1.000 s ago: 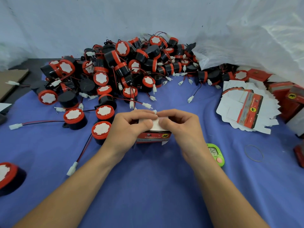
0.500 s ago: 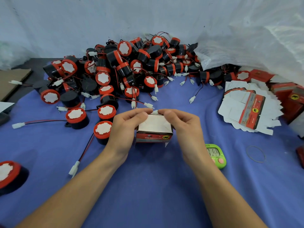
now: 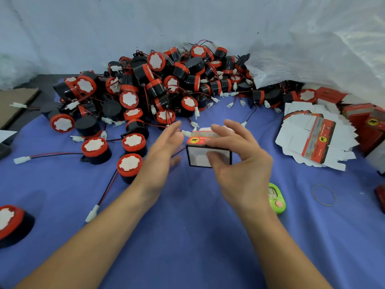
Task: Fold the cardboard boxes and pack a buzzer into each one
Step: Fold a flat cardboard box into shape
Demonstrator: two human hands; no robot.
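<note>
Red cardboard box (image 3: 198,158) just in front of buzzer pile (image 3: 158,88), gripped by right hand (image 3: 239,161): thumb on white end, fingers curled over top, likely turning it for loading. Left hand (image 3: 164,149) spread, empty, nearer pile, probably going for a buzzer.

A lightly creased blue-violet cloth (image 3: 187,236) spreads across nearly the whole view under soft, even light. Behind the cloth rises a pale, scuffed wall (image 3: 93,28). Crumpled clear plastic sheeting (image 3: 323,49) billows over the cloth's far right corner. Past its far left edge shows the dark worktop (image 3: 44,79), bearing a flat brown cardboard sheet (image 3: 14,105).
</note>
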